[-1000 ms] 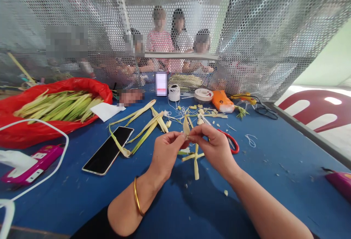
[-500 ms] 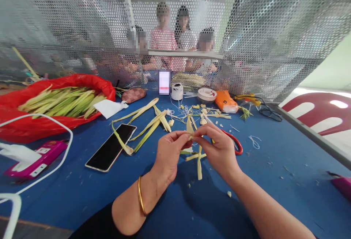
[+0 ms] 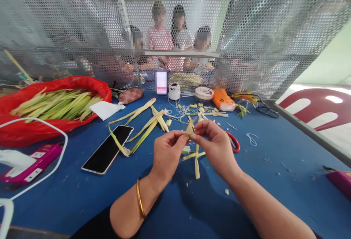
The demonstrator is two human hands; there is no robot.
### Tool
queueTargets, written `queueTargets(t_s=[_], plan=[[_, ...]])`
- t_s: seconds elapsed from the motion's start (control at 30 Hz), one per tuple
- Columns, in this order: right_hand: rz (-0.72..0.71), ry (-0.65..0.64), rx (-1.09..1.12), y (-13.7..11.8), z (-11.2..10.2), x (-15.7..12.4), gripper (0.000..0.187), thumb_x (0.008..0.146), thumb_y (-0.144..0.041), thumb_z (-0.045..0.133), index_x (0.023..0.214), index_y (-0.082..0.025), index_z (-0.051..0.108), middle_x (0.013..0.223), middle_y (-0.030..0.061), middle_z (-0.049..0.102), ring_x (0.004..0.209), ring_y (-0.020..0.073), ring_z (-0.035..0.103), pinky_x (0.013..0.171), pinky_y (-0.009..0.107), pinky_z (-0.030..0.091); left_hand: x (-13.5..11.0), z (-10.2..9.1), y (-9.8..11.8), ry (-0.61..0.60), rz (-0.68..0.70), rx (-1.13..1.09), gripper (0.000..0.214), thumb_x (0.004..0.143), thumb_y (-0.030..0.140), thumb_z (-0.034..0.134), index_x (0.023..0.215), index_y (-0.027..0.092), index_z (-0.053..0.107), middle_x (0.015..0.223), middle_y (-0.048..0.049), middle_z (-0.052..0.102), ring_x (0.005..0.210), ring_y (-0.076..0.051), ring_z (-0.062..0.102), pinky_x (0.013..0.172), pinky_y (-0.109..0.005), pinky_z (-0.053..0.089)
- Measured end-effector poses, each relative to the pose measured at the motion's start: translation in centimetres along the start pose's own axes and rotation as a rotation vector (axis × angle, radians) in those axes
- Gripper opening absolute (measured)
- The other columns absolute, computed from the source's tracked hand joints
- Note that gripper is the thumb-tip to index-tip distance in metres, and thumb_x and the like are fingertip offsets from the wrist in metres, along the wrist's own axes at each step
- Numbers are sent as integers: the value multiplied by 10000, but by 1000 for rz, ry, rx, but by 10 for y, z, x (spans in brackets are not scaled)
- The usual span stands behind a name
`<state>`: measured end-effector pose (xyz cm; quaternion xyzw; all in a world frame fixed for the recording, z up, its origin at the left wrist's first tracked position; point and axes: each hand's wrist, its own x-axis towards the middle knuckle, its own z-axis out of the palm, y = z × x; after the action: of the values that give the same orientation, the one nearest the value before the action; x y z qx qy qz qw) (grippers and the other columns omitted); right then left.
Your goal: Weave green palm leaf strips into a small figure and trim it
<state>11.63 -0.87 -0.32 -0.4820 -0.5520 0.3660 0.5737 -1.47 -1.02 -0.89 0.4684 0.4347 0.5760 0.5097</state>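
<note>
My left hand (image 3: 168,155) and my right hand (image 3: 216,147) meet over the middle of the table, both pinching one small pale corn husk piece (image 3: 190,126). Its pointed end stands up above my fingertips; its lower end is hidden by them. Just beneath, a cross-shaped husk figure (image 3: 197,165) lies on the table, partly covered by my hands. Red-handled scissors (image 3: 235,143) lie behind my right hand, their blades mostly hidden. Left of my hands are long folded husk strips (image 3: 146,133). Husk scraps and tangled white string (image 3: 179,112) lie beyond my fingers.
A red plastic bag (image 3: 59,129) full of husks stands at left, beside a purple power strip (image 3: 33,162) with a white cable. A black phone (image 3: 108,149) lies nearby. String spool (image 3: 174,92), tape roll (image 3: 204,93) and orange packet (image 3: 223,100) stand before a perforated metal screen (image 3: 252,48); people sit and stand behind it.
My right thumb and fingers have shifted slightly on the husk piece, and the hand is turned a little more upright. Both hands keep their pinch. The whole view has moved slightly.
</note>
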Motion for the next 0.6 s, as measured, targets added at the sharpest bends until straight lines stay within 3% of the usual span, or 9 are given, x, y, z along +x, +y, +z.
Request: queueTargets(t_s=[0.13,0.23,0.47,0.6], plan=[[1,-14,1,3,-2,2,162,715,-187,673,831,-199,560,712,-35,575,671,131,546,630,266,448,1,0,2,-40,15,70,131,692,276,744,757,165,726,728,-26,711,685,-142,622,672,-238,495],[-36,-20,-53,3,-3,1,141,756,-211,669,756,-206,529,676,-45,542,630,122,509,594,254,429,3,0,4,-24,-65,1,149,691,297,739,730,153,725,670,-18,687,659,-127,603,668,-229,487],[-425,-55,-352,1,-2,-2,96,844,-130,596,819,-223,595,789,-4,615,740,148,570,689,276,452,5,0,3,2,-292,-234,193,661,316,740,675,135,674,630,-5,626,604,-102,554,648,-231,469],[-474,-63,-414,4,-2,-1,115,851,-122,597,800,-224,613,785,9,629,748,162,582,692,293,456,4,0,3,-24,-341,-274,173,664,296,728,688,134,675,670,-15,635,644,-108,568,667,-231,472]])
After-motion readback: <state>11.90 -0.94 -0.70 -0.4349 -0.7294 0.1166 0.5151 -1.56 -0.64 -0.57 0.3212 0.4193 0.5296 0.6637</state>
